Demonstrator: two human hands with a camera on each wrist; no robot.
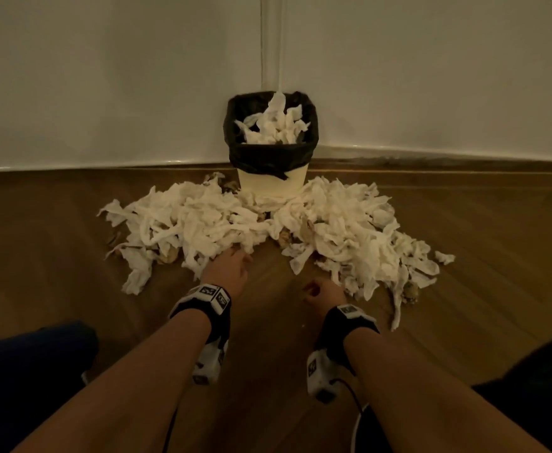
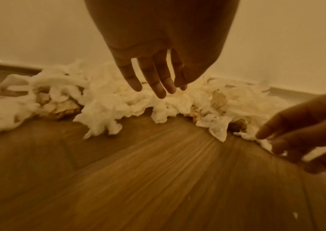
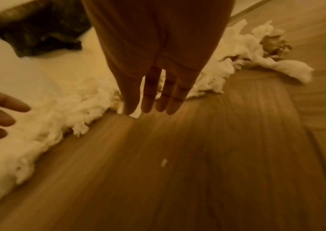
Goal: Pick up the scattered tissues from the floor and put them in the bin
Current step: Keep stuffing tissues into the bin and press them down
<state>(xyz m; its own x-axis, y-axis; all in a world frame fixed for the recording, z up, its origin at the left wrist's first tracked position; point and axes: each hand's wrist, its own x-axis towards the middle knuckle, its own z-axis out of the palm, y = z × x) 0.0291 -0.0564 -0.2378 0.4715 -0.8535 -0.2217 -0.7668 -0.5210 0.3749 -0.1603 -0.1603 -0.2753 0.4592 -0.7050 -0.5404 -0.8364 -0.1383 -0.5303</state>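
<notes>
A cream bin (image 1: 272,183) lined with a black bag (image 1: 269,156) stands in the wall corner, with white tissues (image 1: 273,124) heaped inside. A broad spread of white tissues (image 1: 203,220) lies on the wooden floor in front of it, to the left and to the right (image 1: 353,233). My left hand (image 1: 227,266) reaches over the near edge of the left heap with straight fingers (image 2: 159,89) and holds nothing. My right hand (image 1: 322,292) hovers above bare floor beside the right heap, its fingers (image 3: 148,100) extended and empty.
Brownish crumpled paper (image 1: 410,292) lies mixed among the tissues. White walls meet behind the bin (image 3: 39,31). A tiny white scrap (image 3: 164,162) lies on the wood floor (image 1: 268,322) between my arms. Dark clothing (image 1: 29,371) shows at bottom left.
</notes>
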